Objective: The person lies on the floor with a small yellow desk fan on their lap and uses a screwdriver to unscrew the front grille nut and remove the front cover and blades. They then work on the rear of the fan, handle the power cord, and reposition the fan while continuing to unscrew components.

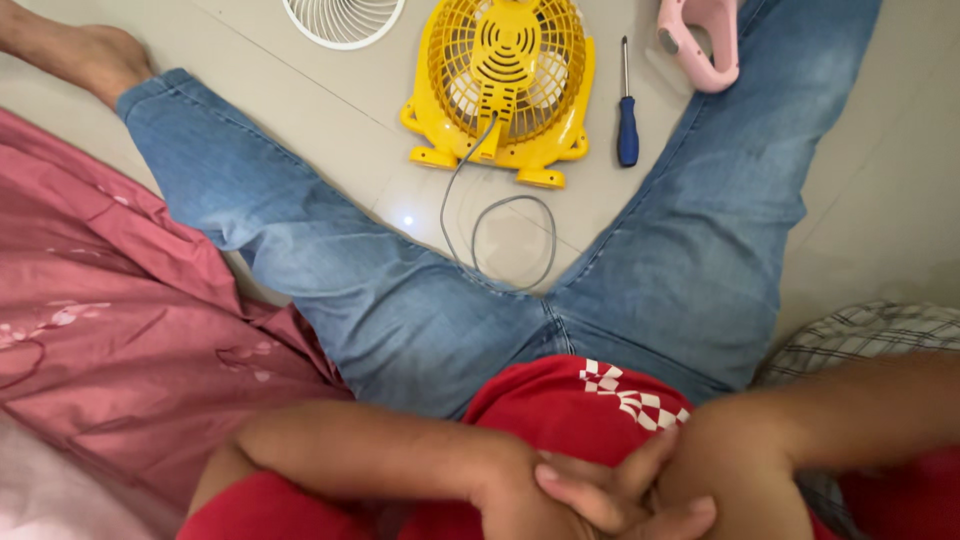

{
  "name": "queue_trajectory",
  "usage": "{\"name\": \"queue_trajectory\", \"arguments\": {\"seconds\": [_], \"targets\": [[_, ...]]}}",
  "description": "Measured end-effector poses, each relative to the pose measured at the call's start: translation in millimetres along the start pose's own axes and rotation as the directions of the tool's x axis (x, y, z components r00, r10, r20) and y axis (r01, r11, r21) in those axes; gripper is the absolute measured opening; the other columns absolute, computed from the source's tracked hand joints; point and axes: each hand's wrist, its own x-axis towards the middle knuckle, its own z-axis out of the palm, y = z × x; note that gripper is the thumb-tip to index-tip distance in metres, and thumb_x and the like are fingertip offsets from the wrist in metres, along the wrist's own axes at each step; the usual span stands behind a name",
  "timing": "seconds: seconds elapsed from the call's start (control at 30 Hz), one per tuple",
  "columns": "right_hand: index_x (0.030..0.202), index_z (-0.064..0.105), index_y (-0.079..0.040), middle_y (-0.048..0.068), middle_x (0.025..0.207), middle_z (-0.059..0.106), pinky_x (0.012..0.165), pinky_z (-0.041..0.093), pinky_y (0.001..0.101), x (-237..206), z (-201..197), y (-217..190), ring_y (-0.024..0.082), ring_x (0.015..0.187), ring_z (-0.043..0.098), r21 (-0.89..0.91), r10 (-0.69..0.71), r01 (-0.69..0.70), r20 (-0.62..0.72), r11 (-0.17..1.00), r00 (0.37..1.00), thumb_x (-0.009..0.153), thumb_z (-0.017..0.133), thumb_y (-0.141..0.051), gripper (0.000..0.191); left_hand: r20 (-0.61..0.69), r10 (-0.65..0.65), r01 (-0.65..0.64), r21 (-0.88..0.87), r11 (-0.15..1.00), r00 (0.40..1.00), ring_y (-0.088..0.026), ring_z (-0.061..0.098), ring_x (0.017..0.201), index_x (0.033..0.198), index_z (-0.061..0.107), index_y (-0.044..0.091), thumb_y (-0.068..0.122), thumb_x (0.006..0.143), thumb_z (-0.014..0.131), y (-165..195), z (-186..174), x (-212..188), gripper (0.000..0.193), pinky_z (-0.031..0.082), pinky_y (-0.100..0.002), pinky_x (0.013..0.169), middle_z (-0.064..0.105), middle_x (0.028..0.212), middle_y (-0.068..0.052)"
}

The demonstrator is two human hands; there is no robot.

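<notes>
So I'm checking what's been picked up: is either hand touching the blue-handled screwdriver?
Apart. The head view shows the left hand and right hand clasped together at the lap, while the screwdriver lies on the floor beside the yellow fan.

Fan [505,85] lies on floor [330,130] between the legs; screwdriver [627,110] just right of it, grille [343,20] to its left, cord [500,240] trailing toward the lap.
</notes>
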Motion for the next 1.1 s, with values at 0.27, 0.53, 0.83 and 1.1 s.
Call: {"name": "queue_trajectory", "arguments": {"seconds": [0.27, 0.53, 0.83, 1.1], "targets": [[0.149, 0.046, -0.003, 0.016, 0.149, 0.037, 0.099, 0.047, 0.0542, -15.1, -22.6, 11.7, 0.034, 0.131, 0.045, 0.092, -0.019, 0.017, 0.019, 0.996, 1.000, 0.096, 0.051, -0.059, 0.077, 0.030, -0.064, 0.068, -0.143, 0.987, 0.997, -0.025, 0.049, 0.122, 0.152, 0.048, 0.021, 0.063, 0.104, 0.034, -6.3, -25.4, 4.1, 0.066, 0.047, -0.041, 0.101, 0.045, 0.134, -0.005], [0.142, 0.057, -0.003, 0.013, 0.137, 0.063, 0.091, 0.053, 0.0521, -29.9, -127.7, 92.1, 0.030, 0.116, 0.064, 0.309, 0.202, 0.197, -0.881, 0.931, 0.427, 0.103, 0.058, -0.041, 0.054, -0.418, -0.804, -0.280, -0.904, 0.323, 0.422, -0.032, 0.068, 0.118, 0.141, 0.048, 0.011, 0.057, 0.102, 0.042, -150.7, -118.7, -36.5, 0.061, 0.059, -0.048, 0.091, 0.062, 0.138, -0.009], [0.113, 0.066, -0.009, 0.005, 0.105, 0.072, 0.069, 0.055, 0.0338, -40.3, -188.7, 155.8, 0.018, 0.090, 0.069, 0.283, 0.273, 0.007, -0.916, 0.959, -0.294, 0.099, 0.059, -0.032, 0.027, -0.069, -0.928, -0.573, -0.769, 0.283, -0.365, -0.030, 0.061, 0.100, 0.118, 0.050, 0.015, 0.049, 0.092, 0.053, -234.5, -114.7, -141.7, 0.043, 0.050, -0.058, 0.088, 0.060, 0.110, -0.007], [0.096, 0.071, -0.004, 0.010, 0.083, 0.072, 0.057, 0.052, 0.0368, 38.8, -211.4, 137.6, 0.018, 0.068, 0.067, 0.137, 0.018, -0.410, -0.960, 0.902, -0.281, 0.099, 0.064, -0.040, 0.037, -0.162, -0.975, -0.488, -0.846, 0.215, -0.150, -0.035, 0.061, 0.127, 0.150, 0.035, 0.004, 0.044, 0.098, 0.051, -267.6, -100.2, -82.0, 0.068, 0.047, -0.049, 0.106, 0.058, 0.144, -0.016]]}}
